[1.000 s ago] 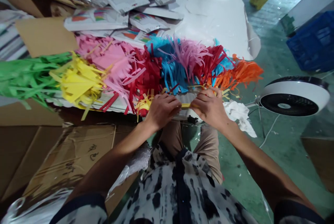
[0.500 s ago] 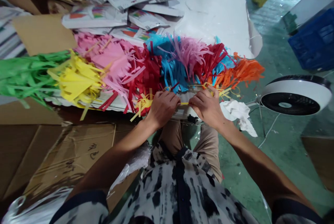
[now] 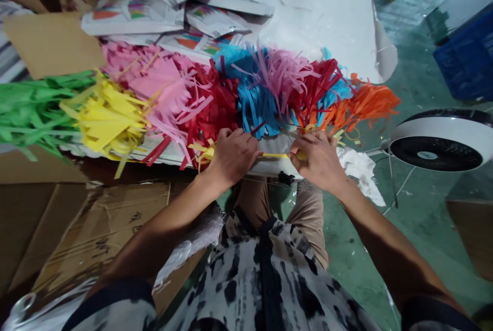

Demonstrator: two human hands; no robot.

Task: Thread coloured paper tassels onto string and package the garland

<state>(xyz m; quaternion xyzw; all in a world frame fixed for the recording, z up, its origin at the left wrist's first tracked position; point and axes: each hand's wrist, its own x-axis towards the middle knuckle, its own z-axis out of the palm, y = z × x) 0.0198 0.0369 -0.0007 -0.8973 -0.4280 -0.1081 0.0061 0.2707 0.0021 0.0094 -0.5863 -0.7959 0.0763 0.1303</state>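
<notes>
A narrow yellow paper strip (image 3: 275, 155) runs level between my two hands at the table's front edge. My left hand (image 3: 235, 155) is closed on its left part, with frayed yellow tissue ends (image 3: 204, 152) poking out beside the fingers. My right hand (image 3: 316, 159) pinches the other part, thumb and fingers pressed together. Behind my hands lie fringed tissue tassels: a blue one (image 3: 259, 110), a dark red one (image 3: 215, 99), a lilac one (image 3: 285, 74) and an orange one (image 3: 365, 102). A black clip (image 3: 285, 178) sits at the edge below the strip.
Pink (image 3: 162, 79), yellow (image 3: 111, 115) and green tassels (image 3: 34, 107) spread leftward. Printed white packets (image 3: 134, 15) pile up behind on the white table (image 3: 327, 17). A fan (image 3: 439, 141) and crumpled white tissue (image 3: 360, 171) are at right, cardboard (image 3: 96, 233) lower left.
My hands have moved apart, the right one shifting right and the left one slightly left. More of the yellow strip now shows between them. The view has shifted a little.
</notes>
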